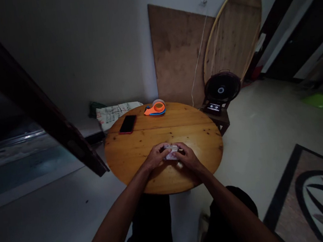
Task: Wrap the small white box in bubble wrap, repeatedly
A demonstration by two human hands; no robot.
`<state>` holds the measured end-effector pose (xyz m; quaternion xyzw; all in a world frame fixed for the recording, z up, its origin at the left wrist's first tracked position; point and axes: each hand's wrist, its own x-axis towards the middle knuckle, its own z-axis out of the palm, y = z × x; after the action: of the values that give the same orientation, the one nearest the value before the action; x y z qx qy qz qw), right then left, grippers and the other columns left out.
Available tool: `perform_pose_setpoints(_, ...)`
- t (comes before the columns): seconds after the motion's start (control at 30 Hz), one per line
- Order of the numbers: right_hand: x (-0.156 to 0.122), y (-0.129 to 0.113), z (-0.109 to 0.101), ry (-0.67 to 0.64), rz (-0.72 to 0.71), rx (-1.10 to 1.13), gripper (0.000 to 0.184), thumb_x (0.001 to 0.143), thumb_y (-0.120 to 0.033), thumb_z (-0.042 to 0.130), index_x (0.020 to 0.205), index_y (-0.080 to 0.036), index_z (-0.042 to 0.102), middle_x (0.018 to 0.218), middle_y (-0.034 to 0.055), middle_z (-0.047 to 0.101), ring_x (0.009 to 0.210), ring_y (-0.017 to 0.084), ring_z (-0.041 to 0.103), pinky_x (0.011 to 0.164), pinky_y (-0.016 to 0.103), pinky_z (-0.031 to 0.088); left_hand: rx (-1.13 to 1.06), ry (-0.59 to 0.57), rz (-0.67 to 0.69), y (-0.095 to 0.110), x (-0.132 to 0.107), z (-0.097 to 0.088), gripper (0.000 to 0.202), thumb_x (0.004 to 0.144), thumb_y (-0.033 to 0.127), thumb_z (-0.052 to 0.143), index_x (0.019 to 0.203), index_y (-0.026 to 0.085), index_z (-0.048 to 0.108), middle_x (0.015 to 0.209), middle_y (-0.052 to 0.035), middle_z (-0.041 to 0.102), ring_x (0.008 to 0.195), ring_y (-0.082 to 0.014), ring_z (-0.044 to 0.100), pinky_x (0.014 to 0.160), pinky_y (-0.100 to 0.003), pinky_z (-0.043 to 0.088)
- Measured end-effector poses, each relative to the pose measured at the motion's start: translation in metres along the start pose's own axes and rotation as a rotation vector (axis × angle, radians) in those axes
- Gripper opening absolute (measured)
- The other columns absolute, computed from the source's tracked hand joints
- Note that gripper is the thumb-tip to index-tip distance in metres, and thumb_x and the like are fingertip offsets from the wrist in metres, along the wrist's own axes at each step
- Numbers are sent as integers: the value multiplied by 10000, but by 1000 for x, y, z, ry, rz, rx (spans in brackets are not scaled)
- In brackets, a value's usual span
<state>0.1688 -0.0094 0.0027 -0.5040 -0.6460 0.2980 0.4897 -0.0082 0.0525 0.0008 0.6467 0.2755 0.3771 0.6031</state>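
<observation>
Over the near half of the round wooden table (130, 157), both hands grip a small pale, pinkish-white block-like thing (170, 155); its exact kind is too small and dim to make out. My left hand (156, 155) closes on its left side, thumb lying across the top. From the right, my right hand (187, 156) holds it with fingers curled round the far edge and thumb on top. Just below the right hand lies a small pale spot or object (179, 165), blurred.
A dark-screened phone (128, 124) and an orange-and-blue tape dispenser (156, 108) lie toward the table's far side. Beyond the right edge, a round black fan (222, 87) stands on a stool (223, 118). Boards (180, 51) lean on the wall; a printed sack (110, 115) sits behind left.
</observation>
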Motion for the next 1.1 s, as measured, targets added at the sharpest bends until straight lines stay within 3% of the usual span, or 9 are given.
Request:
perform_pose_setpoints(0.13, -2, -2, 1, 6, -32, -28, 329, 832, -342, 593, 1133, -210, 605, 1138, 62, 614, 1036, 189, 580, 895, 315, 475, -27, 16, -4, 1, 1, 2, 432, 740, 432, 711, 1036, 129, 629, 968, -60, 661, 873, -168, 601, 788, -275, 477)
perform_pose_setpoints(0.4, -2, -6, 2, -26, 63, 36, 404, 833, -375, 594, 1195, -201, 547, 1073, 50, 641, 921, 179, 615, 806, 304, 511, -93, 21, -15, -1, 4, 5, 388, 738, 412, 710, 992, 133, 620, 926, -41, 645, 809, -142, 589, 749, -257, 474)
perform_pose_setpoints(0.77, -1, -2, 0, 34, -83, -64, 329, 826, -341, 625, 1137, -242, 664, 1207, 77, 589, 1148, 211, 537, 997, 362, 432, -15, 62, 29, -6, 4, 3, 349, 761, 410, 685, 987, 145, 657, 933, -47, 667, 828, -151, 600, 755, -259, 469)
perform_pose_setpoints(1.1, -3, -11, 3, 57, -97, -114, 262, 868, -325, 571, 1098, -232, 655, 1129, 64, 622, 1063, 201, 568, 960, 348, 442, 70, 100, 98, -11, 8, 3, 276, 777, 387, 657, 905, 145, 689, 838, -35, 660, 780, -151, 592, 722, -254, 462)
